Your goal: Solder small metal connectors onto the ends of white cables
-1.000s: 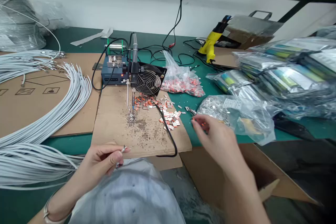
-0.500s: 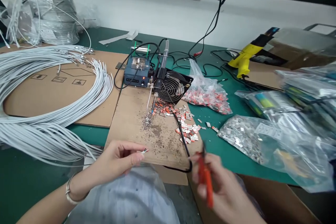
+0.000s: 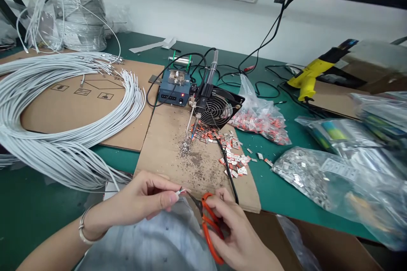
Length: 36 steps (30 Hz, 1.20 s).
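Note:
Between thumb and fingers, my left hand (image 3: 152,194) pinches the end of a white cable (image 3: 178,192), whose thin coloured wires stick out to the right. My right hand (image 3: 233,224) grips orange-handled scissors (image 3: 211,228). Their dark blades point up and left, with the tips at the wire ends. Beyond both hands, a brown cardboard sheet (image 3: 165,148) bears dark specks, solder bits and small orange-and-white connector pieces (image 3: 237,163).
A soldering iron (image 3: 205,89) stands tip-down before a black fan (image 3: 219,108), beside a blue station (image 3: 173,89). Coiled white cables (image 3: 79,135) lie left. Bags of parts (image 3: 302,173) and a yellow tool (image 3: 313,72) are right.
My right hand has brought the scissors left to the wire ends, and their handles are now spread. My left hand still pinches the cable. The view has shifted slightly left.

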Tool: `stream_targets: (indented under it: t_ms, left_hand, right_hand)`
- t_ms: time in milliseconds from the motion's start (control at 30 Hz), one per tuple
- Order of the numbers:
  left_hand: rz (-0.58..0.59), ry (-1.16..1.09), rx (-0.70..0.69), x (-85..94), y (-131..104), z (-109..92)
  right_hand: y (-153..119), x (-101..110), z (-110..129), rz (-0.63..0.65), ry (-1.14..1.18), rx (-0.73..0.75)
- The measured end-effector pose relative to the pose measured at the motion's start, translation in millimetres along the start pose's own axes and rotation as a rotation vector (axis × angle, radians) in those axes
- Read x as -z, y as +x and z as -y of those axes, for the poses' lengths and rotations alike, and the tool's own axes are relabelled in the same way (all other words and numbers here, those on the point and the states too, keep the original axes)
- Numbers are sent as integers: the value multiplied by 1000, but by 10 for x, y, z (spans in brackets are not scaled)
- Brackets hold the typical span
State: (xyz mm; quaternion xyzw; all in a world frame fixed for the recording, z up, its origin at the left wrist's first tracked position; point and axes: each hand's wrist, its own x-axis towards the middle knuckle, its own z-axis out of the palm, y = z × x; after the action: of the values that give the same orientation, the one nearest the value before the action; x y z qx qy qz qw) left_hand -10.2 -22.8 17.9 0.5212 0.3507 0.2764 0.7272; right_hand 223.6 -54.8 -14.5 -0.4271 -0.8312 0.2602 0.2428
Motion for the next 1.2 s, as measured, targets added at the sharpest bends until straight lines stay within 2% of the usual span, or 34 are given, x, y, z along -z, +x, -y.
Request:
stream_targets:
  t_ms: [467, 867, 967, 1067, 1200]
  left_hand:
    - [90, -32, -46, 46, 5, 29]
    - [82, 39, -25, 26, 7, 4]
    - [67, 58, -37, 22, 16, 3]
    - [30, 129, -82, -7, 31, -45]
    - [-22, 207, -129, -60, 25, -116]
  right_hand:
    - [11, 50, 42, 63, -14, 19]
    - [12, 66, 37, 1, -39, 32]
    - [10, -21, 56, -95, -68, 75]
    - [18, -227, 98, -251, -43, 104]
    - [7, -426, 132, -458, 78, 22]
